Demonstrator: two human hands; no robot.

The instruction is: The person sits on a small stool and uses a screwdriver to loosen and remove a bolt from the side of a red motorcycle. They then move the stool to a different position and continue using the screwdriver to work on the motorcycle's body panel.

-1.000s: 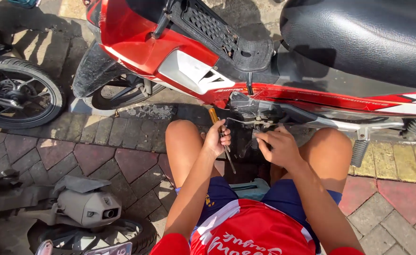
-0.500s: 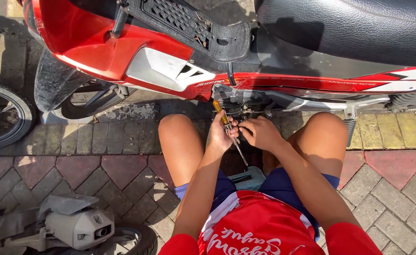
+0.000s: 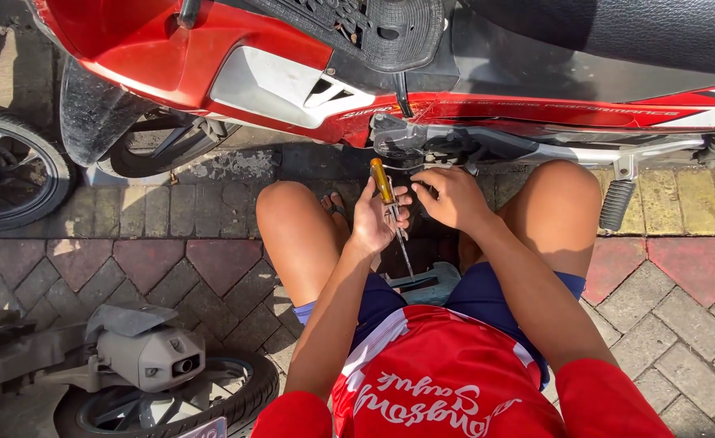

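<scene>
Both hands have drawn back a little from the underside of the red motorbike (image 3: 276,49) since half a second ago. At far left stands a spare wheel (image 3: 4,174), with a grey exhaust (image 3: 150,357) lower down on the brick paving (image 3: 171,268). Left hand (image 3: 377,219) has its fingers clenched around a yellow-handled screwdriver (image 3: 383,182), blade pointing down between the knees. Right hand (image 3: 450,197) sits just beside it, fingers curled near the engine parts (image 3: 422,144); whether they pinch anything I cannot tell.

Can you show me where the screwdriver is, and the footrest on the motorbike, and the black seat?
screwdriver (image 3: 383,180), head view, on its yellow handle in the left hand.
footrest (image 3: 617,204), head view, on its ribbed black pad.
black seat (image 3: 617,32), head view, on its top surface.
</scene>
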